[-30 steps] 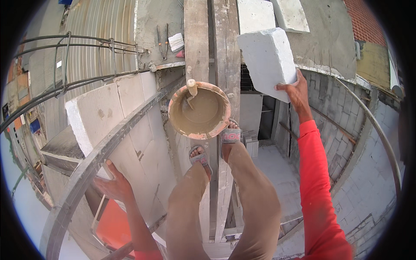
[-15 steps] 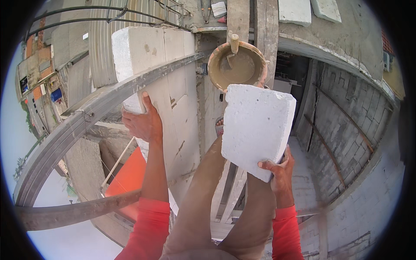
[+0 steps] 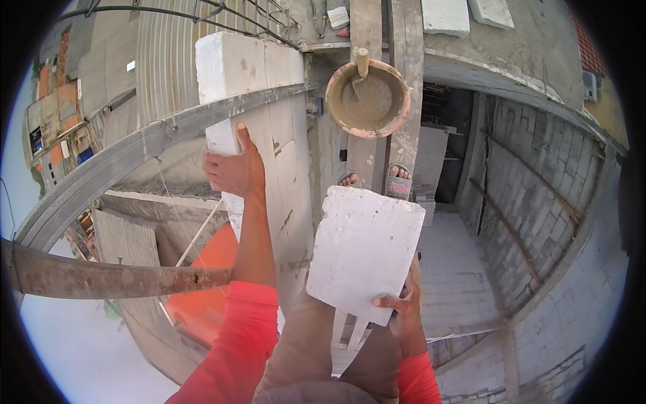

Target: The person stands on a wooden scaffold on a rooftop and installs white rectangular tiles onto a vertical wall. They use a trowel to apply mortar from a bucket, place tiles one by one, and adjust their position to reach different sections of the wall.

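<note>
Right hand [image 3: 406,313] is pinching the white block [image 3: 367,249] at its lower right corner, on the near side of the bucket [image 3: 367,132], so carrying it well is probably depending on a firm thumb and fingers reaching well under its weight. Left hand [image 3: 239,168] is resting, thumb apart, on the wall [image 3: 293,182] left of the bucket and nearer the body; can't tell if it's gripping. Block is hiding most right fingertips and covering part of the legs [image 3: 296,353]; trowel [image 3: 363,64] blade inside the bucket is looking unclear.
</note>
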Motion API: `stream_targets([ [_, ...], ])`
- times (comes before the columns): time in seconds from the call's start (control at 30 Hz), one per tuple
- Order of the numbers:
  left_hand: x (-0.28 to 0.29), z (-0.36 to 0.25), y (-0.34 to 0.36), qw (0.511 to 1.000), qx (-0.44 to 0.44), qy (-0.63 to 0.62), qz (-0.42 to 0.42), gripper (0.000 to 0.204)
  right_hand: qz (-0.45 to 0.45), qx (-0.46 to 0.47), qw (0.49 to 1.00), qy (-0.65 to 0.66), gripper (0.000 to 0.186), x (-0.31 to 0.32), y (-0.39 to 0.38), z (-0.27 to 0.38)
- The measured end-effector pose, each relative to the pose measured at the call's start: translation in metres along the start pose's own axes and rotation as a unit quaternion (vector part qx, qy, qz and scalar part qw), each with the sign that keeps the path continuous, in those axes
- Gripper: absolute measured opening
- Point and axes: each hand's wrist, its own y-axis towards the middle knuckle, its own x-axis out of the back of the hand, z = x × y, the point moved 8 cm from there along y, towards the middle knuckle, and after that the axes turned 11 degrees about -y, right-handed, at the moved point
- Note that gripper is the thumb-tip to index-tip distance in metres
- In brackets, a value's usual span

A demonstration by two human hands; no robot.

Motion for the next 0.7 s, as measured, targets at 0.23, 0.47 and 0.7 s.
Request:
stream_targets([
  [0.23, 0.049, 0.020, -0.120, 0.855, 0.017, -0.316, 0.410, 0.107, 0.105, -0.056, 0.992, -0.034, 0.090, 0.046, 0.019, 0.010],
  [0.47, 0.076, 0.073, -0.253, 0.625, 0.301, -0.333, 0.639, 0.115, 0.227, -0.071, 0.956, -0.169, 0.108, 0.060, 0.042, 0.035],
  [0.7, 0.051, 0.066, -0.230, 0.670, 0.239, -0.417, 0.565, 0.096, 0.099, 0.104, 0.852, -0.504, 0.127, 0.019, 0.183, 0.142],
])
